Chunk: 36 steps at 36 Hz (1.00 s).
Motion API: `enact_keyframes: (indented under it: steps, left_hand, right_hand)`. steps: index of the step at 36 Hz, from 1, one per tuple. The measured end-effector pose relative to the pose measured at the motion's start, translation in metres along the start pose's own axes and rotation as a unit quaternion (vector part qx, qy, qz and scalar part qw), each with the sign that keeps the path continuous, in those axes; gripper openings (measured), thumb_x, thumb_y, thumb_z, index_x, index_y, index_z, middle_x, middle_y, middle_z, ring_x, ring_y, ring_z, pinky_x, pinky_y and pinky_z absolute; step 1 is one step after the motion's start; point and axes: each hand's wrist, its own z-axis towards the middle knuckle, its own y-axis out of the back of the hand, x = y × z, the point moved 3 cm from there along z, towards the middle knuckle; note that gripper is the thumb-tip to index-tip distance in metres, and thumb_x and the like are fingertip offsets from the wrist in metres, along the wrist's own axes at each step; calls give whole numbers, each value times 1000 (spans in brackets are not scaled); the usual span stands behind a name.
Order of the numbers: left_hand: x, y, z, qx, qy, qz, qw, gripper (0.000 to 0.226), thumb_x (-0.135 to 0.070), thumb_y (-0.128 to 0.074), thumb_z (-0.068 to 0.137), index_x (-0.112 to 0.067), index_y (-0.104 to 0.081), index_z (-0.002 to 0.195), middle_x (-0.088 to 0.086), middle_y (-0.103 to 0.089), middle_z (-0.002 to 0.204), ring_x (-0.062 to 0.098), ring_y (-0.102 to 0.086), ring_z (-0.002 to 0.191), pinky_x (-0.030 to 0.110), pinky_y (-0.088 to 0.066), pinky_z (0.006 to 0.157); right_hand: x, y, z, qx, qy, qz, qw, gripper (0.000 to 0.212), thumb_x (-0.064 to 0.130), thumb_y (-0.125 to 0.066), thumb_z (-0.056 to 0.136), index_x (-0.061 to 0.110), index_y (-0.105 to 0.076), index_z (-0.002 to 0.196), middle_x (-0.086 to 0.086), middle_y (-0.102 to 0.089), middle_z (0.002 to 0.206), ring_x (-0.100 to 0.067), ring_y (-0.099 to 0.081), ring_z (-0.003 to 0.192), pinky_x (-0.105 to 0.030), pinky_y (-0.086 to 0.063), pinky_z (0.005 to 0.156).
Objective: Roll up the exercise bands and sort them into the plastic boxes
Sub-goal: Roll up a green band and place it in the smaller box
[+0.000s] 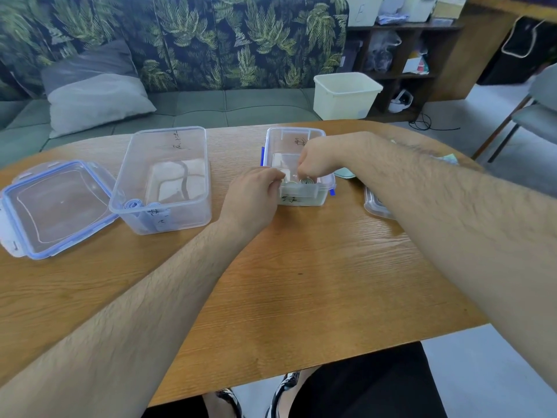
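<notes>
Fingers (302, 171) curl: right hand (316, 158) inside box (301, 201), left hand (253, 191) on rim.

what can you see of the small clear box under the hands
The small box is clear plastic, rectangular, lidless and upright on the wooden table, with blue clips on its sides and dark handwriting on its walls. Pale rolled bands lie at its near end. The left hand grips its near left rim. The right hand reaches in from above, fingers curled down onto the rolled bands, seemingly pinching one.
</notes>
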Motion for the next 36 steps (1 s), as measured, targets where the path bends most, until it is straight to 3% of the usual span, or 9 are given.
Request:
enact_keyframes:
  steps: [4, 7, 10, 15, 21, 27, 31, 36]
  left_hand:
    - [1, 3, -1, -6, 13, -6, 1000, 28, -15, -50, 102, -14, -69, 124, 4, -69, 125, 24, -57, 119, 32, -40, 98]
    - [3, 3, -1, -10, 22, -13, 1000, 29, -15, -50, 102, -16, -67, 124, 3, -68, 124, 23, -56, 118, 31, -40, 98]
    - [5, 2, -2, -1, 29, -12, 1000, 29, -15, -49, 102, -15, -67, 125, 4, -68, 123, 24, -56, 118, 32, -40, 97]
    - [7, 1, -3, 9, 37, -8, 999, 29, -15, -49, 102, -16, -66, 125, 4, -68, 122, 24, -56, 116, 31, -39, 95]
    - [7, 2, -3, 12, 44, -14, 999, 29, -17, -48, 102, -18, -66, 126, 4, -68, 123, 25, -56, 116, 33, -40, 95]
    - [6, 4, -2, 12, 49, -18, 999, 29, -17, -49, 102, -16, -66, 126, 5, -69, 120, 25, -58, 114, 32, -41, 92]
    - [5, 5, -3, 7, 44, -24, 999, 29, -17, -50, 102, -17, -67, 125, 3, -70, 122, 23, -59, 116, 31, -42, 95]
    - [6, 6, -3, 9, 43, -20, 999, 27, -17, -51, 102, -17, -67, 124, 3, -69, 121, 23, -58, 115, 27, -38, 89]
  right_hand:
    - [3, 3, 1, -35, 27, 29, 999, 30, 28, -49, 97, 18, -71, 115, 0, -67, 115, -22, -61, 110, -39, -51, 97]
    - [5, 2, 7, -23, 60, 106, 992, 25, 44, -60, 93, 30, -73, 108, 14, -71, 103, -9, -63, 104, -34, -50, 97]
    - [8, -2, 10, -11, 77, 131, 988, 27, 54, -69, 87, 34, -74, 104, 16, -71, 98, -2, -61, 97, -28, -47, 88]
    - [7, -4, 11, -19, 85, 131, 988, 25, 46, -73, 89, 30, -74, 108, 16, -69, 98, 2, -58, 88, -25, -43, 80]
    - [11, -7, 11, -51, 71, 161, 983, 29, 43, -73, 88, 30, -70, 114, 16, -64, 91, -1, -60, 85, -25, -48, 72]
    - [16, -5, 10, -42, 67, 172, 982, 21, 33, -73, 89, 27, -76, 108, 9, -71, 101, -10, -65, 98, -28, -54, 84]
    - [20, -5, 13, -56, 47, 151, 986, 19, 29, -69, 88, 21, -77, 104, 7, -73, 103, -15, -66, 103, -37, -56, 94]
    - [21, -9, 16, -81, 39, 162, 983, 19, 30, -70, 88, 16, -77, 99, 2, -75, 99, -16, -68, 91, -36, -58, 84]
